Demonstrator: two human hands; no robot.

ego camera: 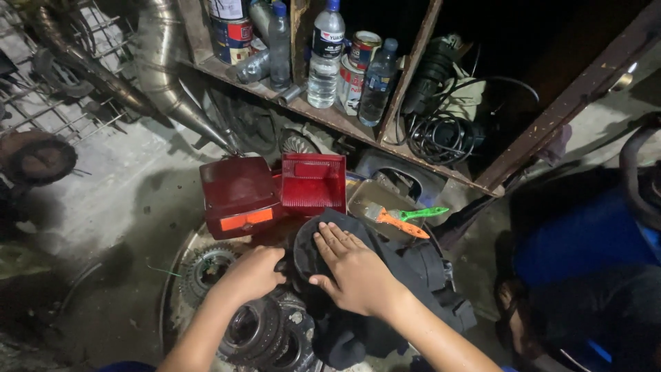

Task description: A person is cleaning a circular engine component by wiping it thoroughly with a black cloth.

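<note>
The right hand [354,272] lies palm down on a black cloth [385,275], its fingers [332,240] extended and held close together, pressing the cloth flat over a rounded part beneath it. The part itself is covered and cannot be identified.

The left hand [251,274] sits just beside the right, to its left, closed into a loose fist at the edge of the cloth. Its fingers curl under and appear to grip the cloth or the covered part; which of the two cannot be determined.

The cloth lies low in the middle of the view, draping to the right and downward over dark metal parts. Directly below the left hand sits a stack of dark ring-shaped parts [265,334]. A toothed sprocket [205,269] lies on the floor [117,207] to the left of that hand.

Behind the hands stand two red tail-lamp lenses: a smooth one with an orange reflector strip [237,194] and a ribbed square one [314,182], touching side by side. To the right of these, a metal tray [368,196] holds a brush with an orange and green handle [406,219].

A wooden shelf [323,114] above carries plastic bottles [325,58] and paint cans [231,31]. Coiled black cable [441,134] sits in the compartment to the right.
</note>
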